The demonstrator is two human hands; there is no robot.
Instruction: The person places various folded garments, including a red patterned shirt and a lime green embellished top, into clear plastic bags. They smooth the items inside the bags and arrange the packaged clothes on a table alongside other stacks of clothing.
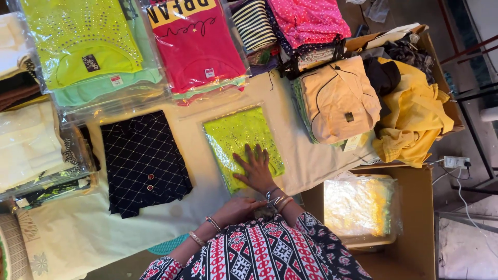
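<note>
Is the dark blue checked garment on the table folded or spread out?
Folded: the dark blue checked garment lies as a compact flat rectangle, unbagged, on the cream cloth.

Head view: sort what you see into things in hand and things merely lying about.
In hand:
right hand, flat on the bagged lime-green garment
left hand, near that bag's edge

Lying about:
navy checked shirt
peach garment
yellow cloth pile
pink bagged top

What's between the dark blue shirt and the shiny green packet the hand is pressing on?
Nothing: between the dark blue shirt and the green packet, the head view shows only bare cream cloth.
</note>
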